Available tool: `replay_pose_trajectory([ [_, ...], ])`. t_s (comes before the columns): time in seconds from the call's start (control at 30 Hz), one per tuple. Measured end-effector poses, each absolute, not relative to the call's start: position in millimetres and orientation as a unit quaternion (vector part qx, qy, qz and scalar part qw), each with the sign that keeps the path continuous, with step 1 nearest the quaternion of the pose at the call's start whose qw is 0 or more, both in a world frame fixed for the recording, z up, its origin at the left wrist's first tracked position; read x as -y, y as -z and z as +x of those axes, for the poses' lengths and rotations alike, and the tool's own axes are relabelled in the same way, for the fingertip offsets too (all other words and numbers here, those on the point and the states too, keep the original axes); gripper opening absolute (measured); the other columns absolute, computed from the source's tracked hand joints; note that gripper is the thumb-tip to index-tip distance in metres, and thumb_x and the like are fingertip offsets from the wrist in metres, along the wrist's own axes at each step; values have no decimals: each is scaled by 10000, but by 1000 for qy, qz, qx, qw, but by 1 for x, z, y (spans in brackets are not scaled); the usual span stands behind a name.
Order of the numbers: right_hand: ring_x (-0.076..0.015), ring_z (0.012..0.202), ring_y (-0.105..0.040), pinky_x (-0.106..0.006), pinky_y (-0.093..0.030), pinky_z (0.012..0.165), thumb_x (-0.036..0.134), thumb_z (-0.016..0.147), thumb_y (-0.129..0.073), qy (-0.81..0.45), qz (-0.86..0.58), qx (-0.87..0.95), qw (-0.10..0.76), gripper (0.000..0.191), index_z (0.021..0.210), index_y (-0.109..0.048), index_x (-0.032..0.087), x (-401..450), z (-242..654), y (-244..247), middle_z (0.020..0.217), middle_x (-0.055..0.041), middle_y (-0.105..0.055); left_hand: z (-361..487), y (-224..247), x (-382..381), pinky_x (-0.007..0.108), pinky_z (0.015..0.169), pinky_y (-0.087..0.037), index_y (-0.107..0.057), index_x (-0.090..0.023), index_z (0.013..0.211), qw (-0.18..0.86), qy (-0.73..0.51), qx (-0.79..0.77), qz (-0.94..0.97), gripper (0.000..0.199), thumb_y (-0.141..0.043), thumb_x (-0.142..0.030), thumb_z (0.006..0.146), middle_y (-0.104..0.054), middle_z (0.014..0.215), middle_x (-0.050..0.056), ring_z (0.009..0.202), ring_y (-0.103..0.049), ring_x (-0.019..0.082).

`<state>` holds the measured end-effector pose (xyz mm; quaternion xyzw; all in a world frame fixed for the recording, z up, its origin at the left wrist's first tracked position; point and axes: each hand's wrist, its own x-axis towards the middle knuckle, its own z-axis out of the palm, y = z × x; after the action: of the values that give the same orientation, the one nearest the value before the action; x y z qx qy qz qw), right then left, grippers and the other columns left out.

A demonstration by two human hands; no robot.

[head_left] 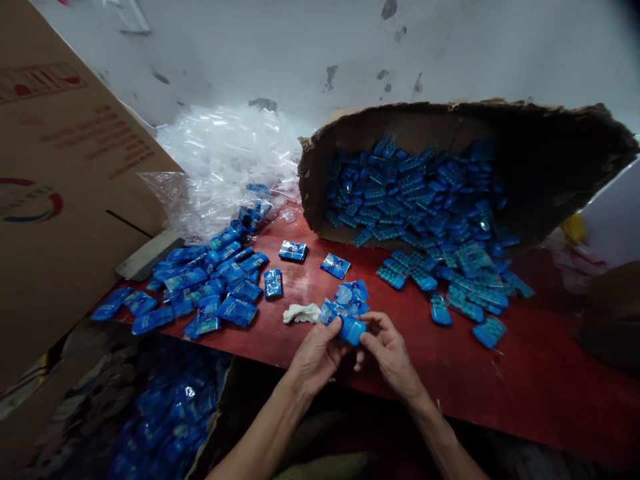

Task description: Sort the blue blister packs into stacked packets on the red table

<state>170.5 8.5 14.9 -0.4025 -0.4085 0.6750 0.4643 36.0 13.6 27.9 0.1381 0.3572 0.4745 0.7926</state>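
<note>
Close to the table's front edge, my left hand and my right hand are both closed on one small blue packet. My left thumb presses on its left part, and the fingers of my right hand pinch its right end. Just behind it lie loose blue printed cards, partly covered by the packet. To the left of these is a crumpled white cloth. Farther back sit a small blue card stack, a flat blue card and another blue stack.
A torn cardboard box on its side spills bubbled blue packs onto the red table. Finished-looking blue packets heap at left, before clear plastic bags. A large carton stands left; below are more blue packets.
</note>
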Motion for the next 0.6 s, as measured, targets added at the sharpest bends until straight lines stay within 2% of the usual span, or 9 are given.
replay_pose_trajectory([
  [0.13,-56,461,-528,-215,-490,455,240,740,-551,-700,-373,447,413,397,1120,-434,248,-15,174,-19,732,50,-516,38,-28,-13,272,628,-482,-578,-142,914,790,-489,-349,119,238,-586,-279,719,-611,887,69,730,-577,156],
  [0.2,-62,443,-531,-228,-490,452,244,741,-544,-733,-336,455,377,484,1198,-385,247,-18,176,-19,726,45,-536,41,-27,-12,263,565,-482,-581,-150,889,795,-482,-349,121,232,-592,-298,711,-602,886,65,689,-573,150],
  [0.3,-64,431,-545,-229,-480,456,270,746,-538,-743,-319,454,373,575,1271,-304,260,-20,178,-15,773,29,-562,46,-27,-9,250,442,-458,-583,-146,873,793,-480,-346,142,241,-564,-337,726,-589,850,66,617,-555,145],
  [0.47,-68,411,-554,-212,-448,432,326,760,-522,-723,-345,468,373,568,1282,-305,267,-19,181,-8,799,15,-566,55,-29,-2,253,429,-459,-594,-131,860,782,-498,-335,166,231,-491,-321,779,-586,815,69,616,-547,146],
  [0.6,-57,413,-535,-194,-438,436,287,778,-501,-690,-383,488,374,498,1255,-363,250,-16,183,-11,700,44,-529,53,-28,-1,277,499,-474,-593,-121,883,797,-489,-318,156,235,-452,-292,805,-598,804,76,654,-555,156],
])
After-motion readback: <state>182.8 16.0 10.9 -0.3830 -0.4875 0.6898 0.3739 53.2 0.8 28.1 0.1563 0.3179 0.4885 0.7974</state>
